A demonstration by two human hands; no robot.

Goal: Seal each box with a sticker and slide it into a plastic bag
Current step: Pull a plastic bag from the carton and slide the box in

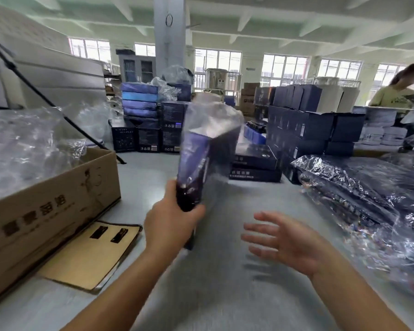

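One box (pixel 196 163): rectangular, dark purple, glossy; held raised and tilted above the middle of the table (pixel 225 295); motion-blurred.
Plastic bag (pixel 213 115): clear thin film, crinkled; sleeved over the box, loose end bunched beyond the box's upper end.
Left hand (pixel 170 225): fingers and thumb wrapped round the box's lower end; forearm angled up from the near edge.
Right hand (pixel 285 242): fingers straight and spread, palm turned toward the box, holding nothing, apart from it.
Carton (pixel 53 206): brown corrugated cardboard, left edge, filled with clear film.
Bagged boxes (pixel 368 194): dark, under wrinkled film, right edge.

Glossy clear plastic bag (pixel 210 130); matt brown cardboard carton (pixel 50 206).
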